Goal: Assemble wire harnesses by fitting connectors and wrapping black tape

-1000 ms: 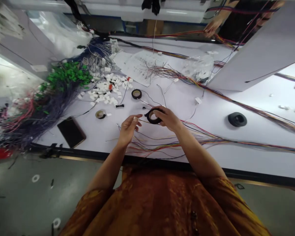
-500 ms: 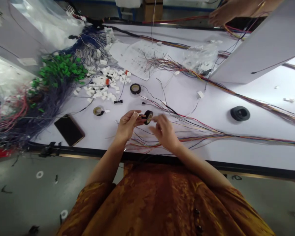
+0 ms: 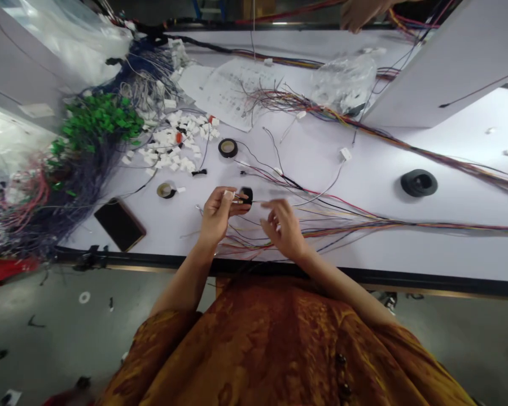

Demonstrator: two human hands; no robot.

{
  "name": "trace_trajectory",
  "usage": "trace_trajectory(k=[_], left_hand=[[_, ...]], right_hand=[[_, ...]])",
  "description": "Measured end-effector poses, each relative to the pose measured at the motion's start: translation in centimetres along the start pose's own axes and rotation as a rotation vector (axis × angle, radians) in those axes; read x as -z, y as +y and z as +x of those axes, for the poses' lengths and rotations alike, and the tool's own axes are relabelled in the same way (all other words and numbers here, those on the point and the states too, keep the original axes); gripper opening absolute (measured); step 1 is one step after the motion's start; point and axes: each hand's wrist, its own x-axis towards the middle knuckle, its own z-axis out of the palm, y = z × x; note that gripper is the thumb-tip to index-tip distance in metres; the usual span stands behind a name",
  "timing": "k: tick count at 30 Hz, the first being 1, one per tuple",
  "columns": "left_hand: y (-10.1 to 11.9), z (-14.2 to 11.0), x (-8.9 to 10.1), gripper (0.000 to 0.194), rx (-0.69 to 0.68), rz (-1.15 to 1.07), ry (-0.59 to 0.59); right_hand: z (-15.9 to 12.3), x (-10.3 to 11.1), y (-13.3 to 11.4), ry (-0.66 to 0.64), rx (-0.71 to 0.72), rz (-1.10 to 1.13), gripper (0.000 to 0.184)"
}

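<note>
My left hand [image 3: 217, 213] is closed in a pinch over the white table [image 3: 364, 248]. It holds a small black tape roll [image 3: 246, 195] at its fingertips, together with a white-tipped wire end. My right hand [image 3: 281, 224] hovers a short way to the right of the roll, fingers curled and slightly blurred. A thin wire seems to run between the two hands; what the right fingers hold is unclear. A bundle of coloured wires [image 3: 364, 225] lies under and to the right of both hands.
A dark phone [image 3: 119, 224] lies left of my hands, with two more tape rolls [image 3: 228, 148] [image 3: 166, 190] and loose white connectors [image 3: 173, 146] behind. A black ring [image 3: 419, 182] sits right. Green connectors [image 3: 99, 118], a printed sheet [image 3: 232, 90], a white panel [image 3: 449, 62] and another person's hand [image 3: 359, 11] are farther back.
My right hand let go of the black tape roll and drew back to the right. The roll now sits at my left fingertips. The view tilted further down the table.
</note>
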Motion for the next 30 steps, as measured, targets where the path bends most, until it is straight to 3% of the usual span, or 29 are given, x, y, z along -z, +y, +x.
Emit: trace_trajectory(k=[2,4,6,8,10,13,16,18,21,23,25,27,28,30], left_hand=[[0.5,-0.5,-0.1,0.028,-0.089,0.113,-0.102],[0.5,-0.9,-0.2,0.026,-0.167,0.207,-0.141],[-0.1,-0.9,-0.1,0.025,-0.172,0.164,-0.059],[-1.0,-0.5,0.0,0.026,-0.112,0.024,0.049],[-2.0,0.0,0.1,0.03,-0.035,-0.081,0.044],[-2.7,0.8,-0.3,0.047,0.032,-0.064,-0.128],[-2.7,1.4,-1.4,0.034,0.012,0.091,-0.165],[-2.5,1.6,-2.2,0.029,-0.004,0.135,-0.075],[-1.8,1.5,-2.9,0.035,0.045,0.023,0.057],[-1.1,0.8,-3.0,0.035,0.052,0.005,0.055],[-0.4,-0.2,-3.1,0.029,-0.054,0.149,-0.039],[0.0,-1.0,-3.2,0.024,-0.24,0.355,-0.161],[0.0,-1.3,-3.3,0.023,-0.322,0.42,-0.18],[-0.5,-1.1,-3.5,0.026,-0.367,0.403,-0.083]], right_hand=[[2.4,-0.5,0.2,0.076,-0.18,0.208,0.042],[4.9,-0.5,0.6,0.061,-0.419,0.439,0.043],[6.2,0.1,1.2,0.059,-0.593,0.632,0.037],[6.0,1.0,1.8,0.136,-0.656,0.76,0.037],[5.0,1.8,2.4,0.201,-0.643,0.804,0.042],[3.8,2.3,2.9,0.204,-0.613,0.794,0.045],[2.9,2.2,2.9,0.188,-0.557,0.702,0.043],[1.8,2.1,2.4,0.182,-0.419,0.492,0.04],[-0.4,2.1,1.3,0.062,-0.071,0.032,0.036],[-0.8,1.9,0.7,0.009,0.058,-0.11,0.032],[0.5,1.6,0.5,0.084,-0.008,-0.026,0.032],[2.6,1.4,0.9,0.146,-0.217,0.184,0.038],[3.6,1.4,1.2,0.144,-0.326,0.294,0.039],[4.2,1.7,1.8,0.121,-0.432,0.427,0.037]])
